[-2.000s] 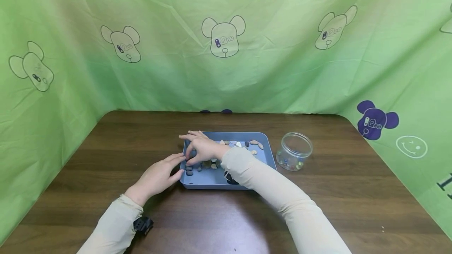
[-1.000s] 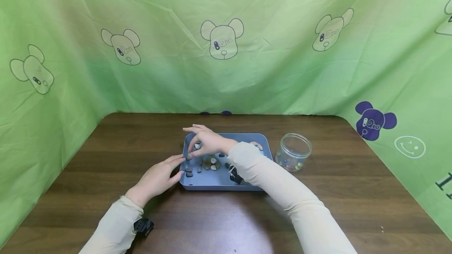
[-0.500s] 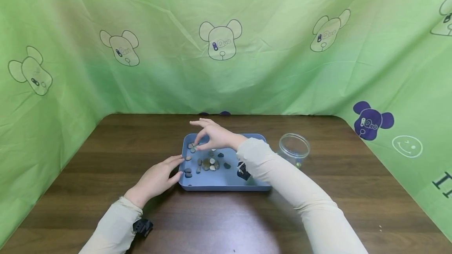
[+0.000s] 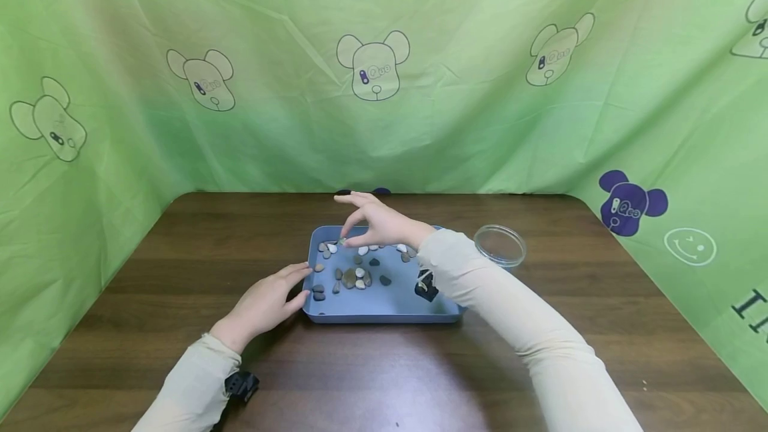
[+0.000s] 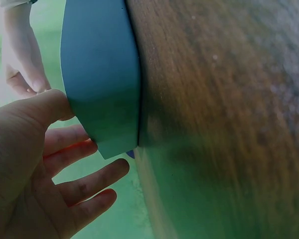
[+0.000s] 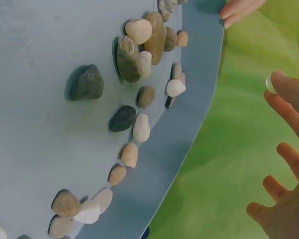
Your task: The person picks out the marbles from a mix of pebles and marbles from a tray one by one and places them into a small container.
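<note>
My right hand (image 4: 384,222) is over the far-left part of a blue tray (image 4: 384,319), pinching a small clear greenish glass marble (image 6: 270,85) between thumb and index finger. Its other fingers are spread away from the marble. Below and around it, pebbles (image 4: 350,278) in grey, tan, white and black lie scattered in the tray. My left hand (image 4: 267,302) rests at the tray's left wall, fingers fairly straight. In the left wrist view, thumb and fingertips (image 5: 60,107) touch the tray's rim.
A clear round jar (image 4: 500,245) stands right of the tray, its lower part hidden by my right sleeve. The tray sits on a dark wooden table (image 4: 336,379). A green printed curtain (image 4: 270,139) hangs behind and at both sides.
My right hand has risen from the tray's left side and moved right and away from me; the marble now shows between its fingertips. The left hand keeps its place at the rim.
</note>
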The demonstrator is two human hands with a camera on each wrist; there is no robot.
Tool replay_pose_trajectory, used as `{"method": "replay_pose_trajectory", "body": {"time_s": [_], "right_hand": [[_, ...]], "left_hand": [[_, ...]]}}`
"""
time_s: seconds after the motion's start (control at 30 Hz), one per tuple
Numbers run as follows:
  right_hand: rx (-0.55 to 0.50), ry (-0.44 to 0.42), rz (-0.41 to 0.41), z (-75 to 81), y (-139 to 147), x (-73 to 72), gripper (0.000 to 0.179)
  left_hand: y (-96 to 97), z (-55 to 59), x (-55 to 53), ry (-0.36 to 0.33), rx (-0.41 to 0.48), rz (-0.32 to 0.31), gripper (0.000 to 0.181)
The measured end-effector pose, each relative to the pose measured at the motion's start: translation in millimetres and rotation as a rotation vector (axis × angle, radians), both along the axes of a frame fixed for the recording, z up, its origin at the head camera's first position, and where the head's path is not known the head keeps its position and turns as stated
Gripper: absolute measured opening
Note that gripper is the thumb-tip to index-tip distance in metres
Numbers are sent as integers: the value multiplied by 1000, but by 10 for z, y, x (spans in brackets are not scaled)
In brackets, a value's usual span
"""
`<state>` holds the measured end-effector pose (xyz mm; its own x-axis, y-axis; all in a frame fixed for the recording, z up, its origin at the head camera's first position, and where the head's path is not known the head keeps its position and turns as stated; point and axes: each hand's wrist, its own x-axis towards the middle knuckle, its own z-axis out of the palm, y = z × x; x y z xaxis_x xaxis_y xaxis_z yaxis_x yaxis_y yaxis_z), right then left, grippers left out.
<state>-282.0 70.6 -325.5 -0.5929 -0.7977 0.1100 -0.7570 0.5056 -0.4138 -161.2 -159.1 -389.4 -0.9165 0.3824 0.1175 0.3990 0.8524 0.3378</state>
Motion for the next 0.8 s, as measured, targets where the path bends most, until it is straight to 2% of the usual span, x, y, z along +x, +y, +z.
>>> {"method": "replay_pose_trajectory", "body": {"time_s": [0.8], "right_hand": [[-59, -29, -61, 93, 295, 49, 11]], "left_hand": [[1, 9, 14, 19, -3, 0, 45]]}}
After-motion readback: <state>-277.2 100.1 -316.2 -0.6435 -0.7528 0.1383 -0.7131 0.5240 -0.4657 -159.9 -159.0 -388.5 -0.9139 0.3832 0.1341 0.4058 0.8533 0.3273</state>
